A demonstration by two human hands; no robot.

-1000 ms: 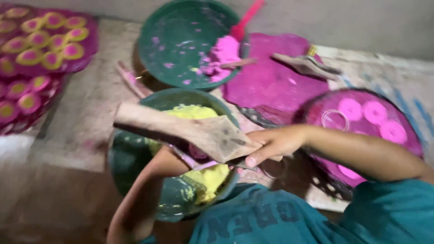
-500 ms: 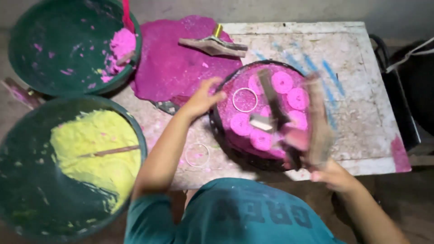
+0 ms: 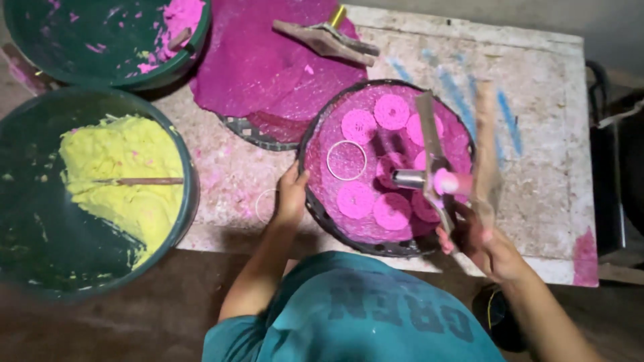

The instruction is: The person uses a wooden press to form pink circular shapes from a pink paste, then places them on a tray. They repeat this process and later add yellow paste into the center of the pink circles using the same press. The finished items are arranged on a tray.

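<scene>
Head view: my right hand (image 3: 484, 243) grips the stiff wooden press (image 3: 448, 175), fingers wrapped around its handles at right of centre; left hand (image 3: 290, 194) pinches the tray (image 3: 315, 201) rim. Soft pink discs (image 3: 356, 199) look fragile.

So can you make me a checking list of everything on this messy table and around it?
Surface: pale worn table, stained pink and blue.
Job's things: round dark tray lined pink, with pink ridged discs and one empty ring; wooden press with pink paste at its metal nozzle.
Clutter: second wooden press lying on a pink sheet; tub of yellow paste with a stick in it; tub of pink paste.
Hands: left hand grips the tray's rim; right hand holds the press over the tray.
Cables: nothing seen.
Surroundings: dark floor; dark object right of the table, too unclear to name.
</scene>
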